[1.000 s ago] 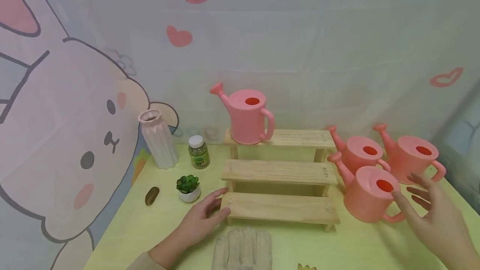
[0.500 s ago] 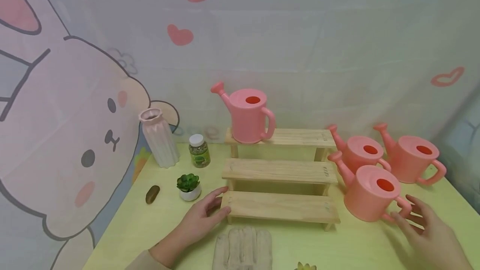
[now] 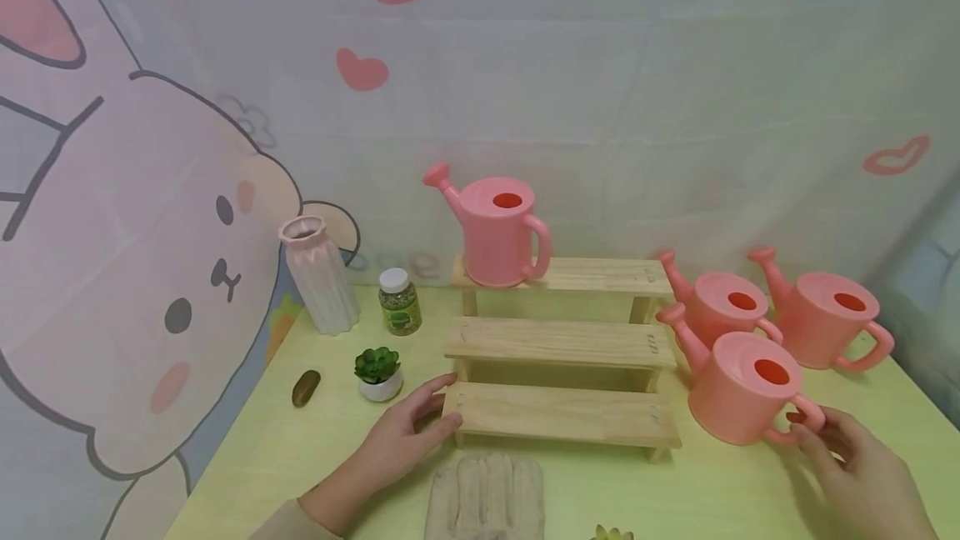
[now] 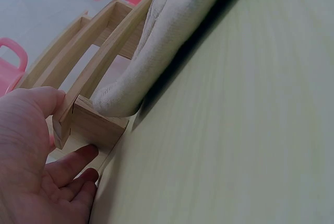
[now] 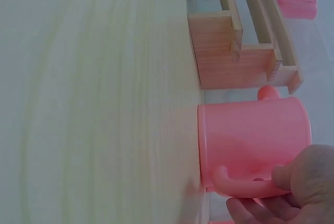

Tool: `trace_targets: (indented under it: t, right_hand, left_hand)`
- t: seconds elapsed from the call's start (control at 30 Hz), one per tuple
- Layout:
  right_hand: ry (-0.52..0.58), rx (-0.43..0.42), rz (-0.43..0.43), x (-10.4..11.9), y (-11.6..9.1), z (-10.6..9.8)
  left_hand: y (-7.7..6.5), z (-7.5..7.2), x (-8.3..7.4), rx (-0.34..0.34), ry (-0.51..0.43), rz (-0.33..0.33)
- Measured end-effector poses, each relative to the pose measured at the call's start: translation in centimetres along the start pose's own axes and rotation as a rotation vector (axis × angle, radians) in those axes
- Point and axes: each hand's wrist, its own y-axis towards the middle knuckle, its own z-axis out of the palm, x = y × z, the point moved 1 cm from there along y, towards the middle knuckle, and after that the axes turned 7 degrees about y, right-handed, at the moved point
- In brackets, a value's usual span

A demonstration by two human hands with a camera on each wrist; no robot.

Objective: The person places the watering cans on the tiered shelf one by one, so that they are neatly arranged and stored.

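A three-step wooden plant stand occupies the middle of the table. My left hand grips the left end of its lowest step; in the left wrist view, the thumb lies against the board end and the fingers curl beside the leg. To the right of the stand, a pink watering can sits upright on the table, spout toward the left. My right hand holds its handle, thumb on one side and fingers on the other. Another pink watering can stands on the top step's left end.
Two more pink watering cans, a nearer-left one and a far-right one, stand behind. On the left are a ribbed vase, a white-lidded jar, a potted succulent and a brown stone. A grooved beige slab lies in front.
My right hand has come down from above the nearest watering can to its handle and taken hold of it. My left hand has stayed on the stand.
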Motion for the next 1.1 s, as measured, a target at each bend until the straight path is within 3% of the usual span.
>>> trace_targets:
  t: [0.33, 0.6, 0.83, 0.9, 1.0, 1.1]
  right_hand:
    - [-0.019, -0.049, 0.038, 0.4, 0.2, -0.1]
    - [-0.004, -0.057, 0.129, 0.7, 0.0, -0.1]
    - [0.001, -0.1, 0.143, 1.4, -0.7, -1.5]
    - [0.032, -0.126, 0.12, 1.6, -0.7, -2.0]
    - [0.186, -0.179, 0.065, 2.0, -0.6, -2.6]
    - [0.352, -0.232, -0.064, 2.6, -0.5, -3.1]
  left_hand:
    - [0.0, 0.1, 0.1, -0.007, -0.004, 0.0]
    - [0.0, 0.1, 0.3, -0.007, 0.003, 0.0]
    - [0.1, 0.2, 0.4, -0.01, 0.006, -0.007]
    - [0.1, 0.2, 0.3, -0.005, 0.002, -0.006]
    - [0.0, 0.2, 0.3, -0.007, 0.006, -0.003]
    - [0.0, 0.1, 0.3, -0.013, 0.015, -0.002]
